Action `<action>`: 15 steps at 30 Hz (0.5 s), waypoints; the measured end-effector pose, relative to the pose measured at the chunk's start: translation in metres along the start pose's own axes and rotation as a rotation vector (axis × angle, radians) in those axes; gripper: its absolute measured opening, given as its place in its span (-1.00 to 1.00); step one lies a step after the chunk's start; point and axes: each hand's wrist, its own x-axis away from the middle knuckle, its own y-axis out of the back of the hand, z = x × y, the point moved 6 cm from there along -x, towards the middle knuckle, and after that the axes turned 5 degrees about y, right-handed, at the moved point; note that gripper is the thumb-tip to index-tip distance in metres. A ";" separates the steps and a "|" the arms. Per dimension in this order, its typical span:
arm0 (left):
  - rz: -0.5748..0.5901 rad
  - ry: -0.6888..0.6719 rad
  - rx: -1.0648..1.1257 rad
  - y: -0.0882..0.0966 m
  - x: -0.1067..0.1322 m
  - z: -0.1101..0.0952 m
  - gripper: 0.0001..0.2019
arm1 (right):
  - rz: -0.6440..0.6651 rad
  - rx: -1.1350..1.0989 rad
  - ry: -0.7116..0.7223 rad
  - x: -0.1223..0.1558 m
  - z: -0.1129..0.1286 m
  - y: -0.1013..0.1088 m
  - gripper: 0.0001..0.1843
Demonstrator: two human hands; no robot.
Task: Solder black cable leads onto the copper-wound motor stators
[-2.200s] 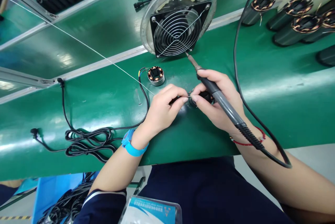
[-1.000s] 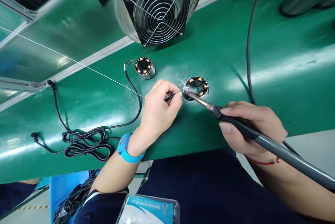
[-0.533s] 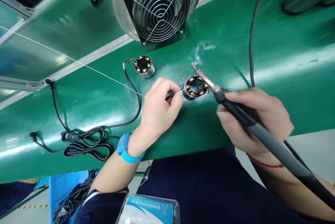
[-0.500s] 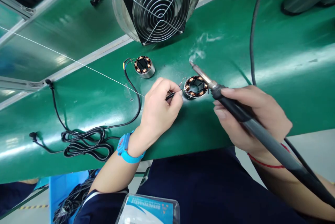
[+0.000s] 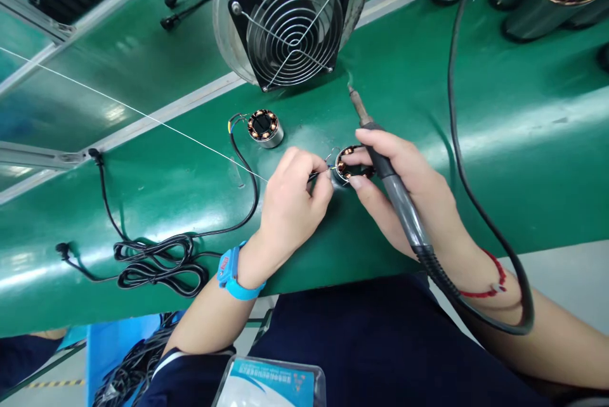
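Observation:
My left hand [image 5: 295, 198] pinches the end of a black power cable [image 5: 313, 176] close to a motor stator [image 5: 343, 165] with copper windings. A thin white solder wire [image 5: 204, 141] also runs into this hand from the upper left. My right hand [image 5: 412, 188] is closed round a soldering iron [image 5: 387, 169], its tip up and away from the stator, with a wisp of smoke above. Fingers of the same hand reach to the stator and cover part of it. A second stator [image 5: 265, 129], wired to a black cable, stands to the left.
A fan with a wire guard [image 5: 295, 42] stands behind the stators. Coiled black cables [image 5: 162, 261] lie on the green bench [image 5: 295, 261] at left. Several dark cylinders with copper windings [image 5: 533, 20] stand at upper right. The iron's cord [image 5: 454, 109] loops down the right side.
My right hand has moved left to the stator, and the iron has swung more upright with its tip raised. The smoke has thinned. My left hand stays nearly in place.

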 end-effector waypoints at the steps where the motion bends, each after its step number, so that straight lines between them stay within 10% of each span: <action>1: -0.003 0.002 -0.001 0.000 0.000 0.000 -0.82 | -0.007 -0.006 0.010 0.001 0.000 -0.001 -0.55; 15: 0.375 0.685 0.703 -0.014 0.007 0.026 -0.92 | -0.035 0.154 0.101 0.000 0.007 -0.008 -0.54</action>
